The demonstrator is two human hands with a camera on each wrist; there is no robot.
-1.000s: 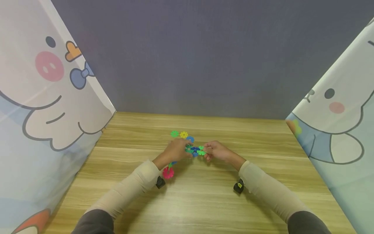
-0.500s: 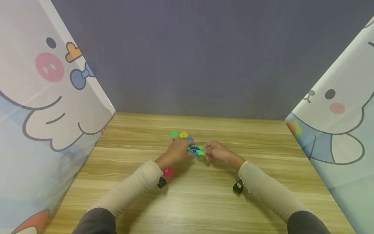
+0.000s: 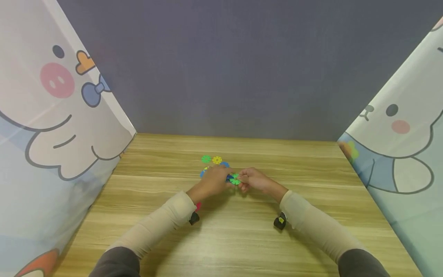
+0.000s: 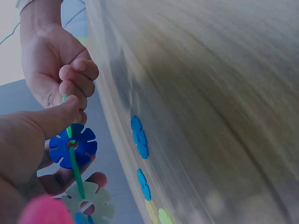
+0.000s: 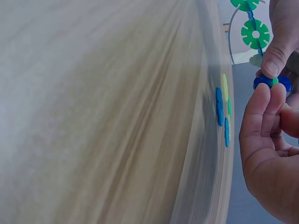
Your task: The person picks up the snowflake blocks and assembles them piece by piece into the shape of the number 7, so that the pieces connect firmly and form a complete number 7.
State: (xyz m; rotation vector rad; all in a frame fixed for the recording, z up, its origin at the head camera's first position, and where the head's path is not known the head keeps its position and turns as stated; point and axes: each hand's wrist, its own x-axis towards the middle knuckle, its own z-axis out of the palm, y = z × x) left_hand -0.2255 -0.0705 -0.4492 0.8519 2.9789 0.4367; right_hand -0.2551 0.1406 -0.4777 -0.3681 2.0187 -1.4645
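My left hand [image 3: 215,181] grips a joined chain of notched discs near its end; the left wrist view shows a dark blue disc [image 4: 83,148] by its thumb, a green disc edge-on through it and a pale disc [image 4: 100,205] below. My right hand [image 3: 256,180] pinches a green disc [image 3: 235,179] at the chain's right end, against the dark blue one. In the right wrist view, green discs [image 5: 264,35] of the chain hang beyond the left thumb. A pink disc [image 3: 198,207] shows beside the left wrist, mostly hidden.
On the wooden table [image 3: 242,238], behind the left hand, lie a green disc [image 3: 205,159], a yellow disc [image 3: 217,160] and blue discs [image 3: 224,164]. A grey panel [image 3: 221,69] stands at the back, with printed cloths [image 3: 100,127] at both sides.
My left hand has moved slightly right, towards my right hand, and covers more of the chain. The pink disc is now mostly behind the left wrist; the right hand has shifted slightly left.
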